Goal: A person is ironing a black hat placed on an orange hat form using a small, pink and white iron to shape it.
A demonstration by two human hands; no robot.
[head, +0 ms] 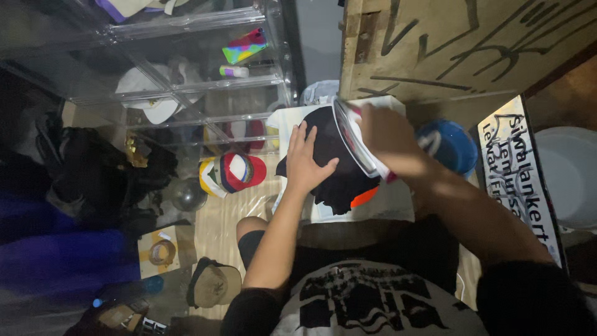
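Our left hand (pixel 306 160) lies flat with fingers spread, palm down on the black cloth (pixel 339 171), forearm reaching straight forward from the knee. The cloth sits on a white sheet (pixel 392 202) on the floor before us. Our right hand (pixel 385 138) is curled around a clear-rimmed lid (pixel 353 140), tilting it on edge over the cloth, elbow bent outward. Just right lies a blue cap (pixel 449 144).
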